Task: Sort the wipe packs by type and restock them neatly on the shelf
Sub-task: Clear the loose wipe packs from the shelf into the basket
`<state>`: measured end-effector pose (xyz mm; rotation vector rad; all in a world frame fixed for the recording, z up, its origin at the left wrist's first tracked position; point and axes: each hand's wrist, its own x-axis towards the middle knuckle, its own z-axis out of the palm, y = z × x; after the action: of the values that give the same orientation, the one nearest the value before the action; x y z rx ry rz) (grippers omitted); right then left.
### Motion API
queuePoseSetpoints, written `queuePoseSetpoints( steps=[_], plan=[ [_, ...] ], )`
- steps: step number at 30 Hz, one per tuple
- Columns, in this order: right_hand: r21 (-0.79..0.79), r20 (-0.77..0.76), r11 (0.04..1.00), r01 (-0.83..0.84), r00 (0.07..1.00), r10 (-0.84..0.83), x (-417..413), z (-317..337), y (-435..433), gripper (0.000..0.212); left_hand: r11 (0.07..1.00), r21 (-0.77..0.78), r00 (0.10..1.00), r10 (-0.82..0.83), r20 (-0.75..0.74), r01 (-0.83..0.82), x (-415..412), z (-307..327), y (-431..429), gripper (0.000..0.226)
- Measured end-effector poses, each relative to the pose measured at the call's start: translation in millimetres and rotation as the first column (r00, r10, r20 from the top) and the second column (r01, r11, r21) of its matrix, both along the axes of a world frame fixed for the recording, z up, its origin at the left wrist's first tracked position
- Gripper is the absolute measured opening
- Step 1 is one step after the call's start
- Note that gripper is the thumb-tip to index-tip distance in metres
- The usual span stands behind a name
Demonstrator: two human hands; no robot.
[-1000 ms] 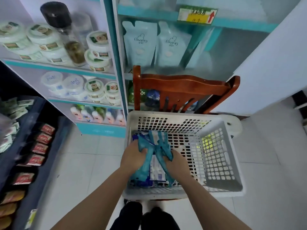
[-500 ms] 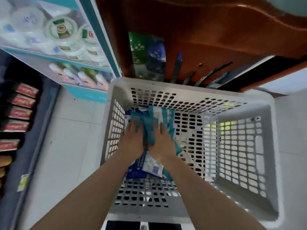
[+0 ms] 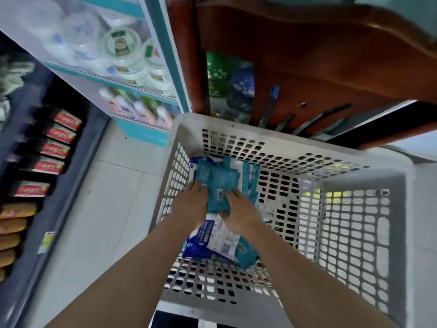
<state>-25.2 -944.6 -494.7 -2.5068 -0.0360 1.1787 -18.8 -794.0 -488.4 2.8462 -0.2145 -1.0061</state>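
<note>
Gap widened (barcode now shows) | left hand [image 3: 189,204], right hand [image 3: 243,210] flat-fingered, pressing teal packs [image 3: 218,181]

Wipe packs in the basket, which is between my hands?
The teal pack showing a barcode, between left hand and right hand; the blue-and-white pack lies nearer you.

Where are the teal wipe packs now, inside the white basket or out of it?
Inside. The teal wipe packs lie within the walls of the white basket, with the left hand and the right hand resting on them.
</note>
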Motion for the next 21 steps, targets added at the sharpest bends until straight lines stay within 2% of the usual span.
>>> queuePoseSetpoints(
  steps=[3, 7, 12, 16, 21],
  plan=[
    [-0.027, 0.025, 0.998, -0.056, 0.998, 0.057, -4, 19, -7, 0.062, 1.0, 0.004, 0.997, 0.023, 0.069, -0.024, -9, 23, -1, 0.062],
    [-0.051, 0.081, 0.987, -0.151, 0.985, 0.155, -9, 56, -18, 0.058, 0.994, 0.029, 0.991, 0.107, 0.086, -0.109, -25, 67, -3, 0.061],
    [-0.13, 0.239, 0.952, -0.278, 0.923, 0.302, -4, 114, -18, 0.054, 0.974, 0.079, 0.967, 0.2, 0.156, -0.214, -45, 131, -1, 0.043],
    [-0.128, 0.396, 0.921, -0.368, 0.832, 0.388, -1, 163, 0, 0.049, 0.933, 0.123, 0.928, 0.308, 0.21, -0.338, -63, 182, 16, 0.039],
    [-0.135, 0.544, 0.823, -0.552, 0.653, 0.527, -6, 225, 49, 0.045, 0.847, 0.156, 0.849, 0.461, 0.257, -0.507, -96, 242, 65, 0.037]
  ],
)
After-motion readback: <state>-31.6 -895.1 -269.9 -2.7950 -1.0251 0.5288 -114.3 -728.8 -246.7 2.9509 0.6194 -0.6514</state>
